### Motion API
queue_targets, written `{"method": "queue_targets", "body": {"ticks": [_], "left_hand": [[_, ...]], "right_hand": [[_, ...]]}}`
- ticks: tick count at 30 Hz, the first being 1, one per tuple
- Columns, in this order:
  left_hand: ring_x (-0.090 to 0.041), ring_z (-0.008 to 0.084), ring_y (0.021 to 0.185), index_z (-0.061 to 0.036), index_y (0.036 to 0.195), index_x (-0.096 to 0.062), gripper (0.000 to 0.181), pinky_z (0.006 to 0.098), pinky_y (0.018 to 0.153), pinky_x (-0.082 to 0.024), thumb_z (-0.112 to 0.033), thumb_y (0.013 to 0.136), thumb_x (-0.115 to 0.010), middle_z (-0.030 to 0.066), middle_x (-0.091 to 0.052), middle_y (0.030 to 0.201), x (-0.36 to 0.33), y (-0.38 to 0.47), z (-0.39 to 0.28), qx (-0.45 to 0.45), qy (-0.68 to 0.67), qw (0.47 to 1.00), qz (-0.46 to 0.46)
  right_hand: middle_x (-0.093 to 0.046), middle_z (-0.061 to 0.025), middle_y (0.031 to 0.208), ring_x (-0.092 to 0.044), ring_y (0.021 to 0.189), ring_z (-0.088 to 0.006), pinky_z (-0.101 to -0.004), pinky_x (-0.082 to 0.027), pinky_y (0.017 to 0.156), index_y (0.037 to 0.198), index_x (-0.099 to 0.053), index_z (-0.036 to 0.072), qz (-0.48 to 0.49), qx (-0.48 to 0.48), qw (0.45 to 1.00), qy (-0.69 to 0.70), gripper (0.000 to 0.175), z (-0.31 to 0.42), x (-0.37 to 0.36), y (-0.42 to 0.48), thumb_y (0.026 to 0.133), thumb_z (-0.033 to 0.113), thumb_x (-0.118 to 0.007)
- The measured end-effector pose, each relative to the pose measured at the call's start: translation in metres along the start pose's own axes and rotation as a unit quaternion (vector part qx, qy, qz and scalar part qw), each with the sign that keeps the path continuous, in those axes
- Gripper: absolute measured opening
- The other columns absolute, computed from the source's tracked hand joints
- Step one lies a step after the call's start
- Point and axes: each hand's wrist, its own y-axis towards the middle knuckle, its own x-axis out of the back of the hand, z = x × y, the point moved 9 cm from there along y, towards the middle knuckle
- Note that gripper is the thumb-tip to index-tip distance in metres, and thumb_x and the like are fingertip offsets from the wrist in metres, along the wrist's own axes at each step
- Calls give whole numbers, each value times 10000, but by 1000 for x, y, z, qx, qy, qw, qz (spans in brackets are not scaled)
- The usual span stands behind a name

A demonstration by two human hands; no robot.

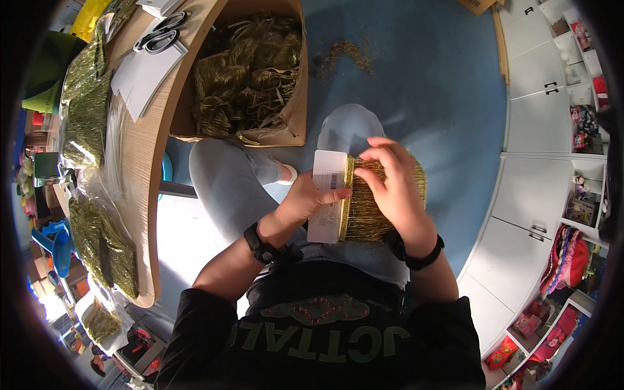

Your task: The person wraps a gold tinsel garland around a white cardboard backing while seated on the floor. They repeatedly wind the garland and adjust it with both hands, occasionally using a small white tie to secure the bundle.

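A white printed card (325,219) lies over my lap, with gold metallic fringe trim (373,214) along its right side. My left hand (312,197) holds the card, its thumb resting across the fringe's gold heading band and its other fingers hidden behind. Over the upper part of the fringe is my right hand (394,180), fingers curved and thumb apart from the index finger; whether a strand lies between them cannot be told.
A cardboard box (298,114) full of gold fringe stands ahead, beside a wooden table (146,146). On the table are scissors (163,36), white cards (146,73) and bagged fringe (87,107). Gold scraps (351,53) lie on the blue floor. White cabinets (531,117) line the right.
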Motion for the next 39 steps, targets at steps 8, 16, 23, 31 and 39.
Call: {"method": "queue_targets", "body": {"ticks": [8, 16, 23, 31, 39], "left_hand": [[-635, 141, 918, 16, 1151, -637, 493, 299, 832, -509, -231, 788, -859, 60, -690, 1022, 0, 2, 1, -14, 3, 1000, -2], [-626, 123, 909, 17, 1160, -628, 543, 289, 800, -513, -275, 776, -876, 53, -686, 1028, 3, 4, 3, 6, 6, 1000, 6], [-622, 119, 904, 13, 1154, -635, 518, 283, 799, -513, -266, 785, -868, 50, -686, 1029, 3, 6, 4, 6, 7, 1000, 1], [-623, 118, 882, 15, 1130, -649, 453, 281, 783, -512, -224, 801, -851, 47, -690, 999, 2, 4, 1, -6, 7, 1000, -6], [-610, 107, 861, 1, 1096, -665, 455, 274, 764, -501, -281, 794, -856, 37, -685, 968, 4, 7, 1, -9, 25, 1000, -12]], "right_hand": [[-696, -152, 819, -678, 655, -240, -316, -536, 596, 979, -686, -14, 59, -219, 968, 103, 115, -16, -22, -54, 906, 75, -687], [-716, -105, 798, -684, 690, -126, -251, -539, 627, 1030, -689, -52, 69, -227, 969, 73, 146, -19, -30, -57, 936, 56, -659], [-713, -110, 822, -681, 689, -127, -249, -546, 637, 1015, -687, -55, 71, -212, 970, 99, 136, -21, -31, -53, 932, 51, -667], [-697, -96, 921, -670, 750, -178, -289, -529, 638, 1027, -708, 7, 41, -105, 993, 22, 174, -1, -12, -25, 858, 41, -732], [-686, -133, 969, -673, 774, -280, -346, -548, 658, 1062, -714, 15, 16, -92, 995, 41, 214, -6, -21, -25, 856, 69, -730]]}}
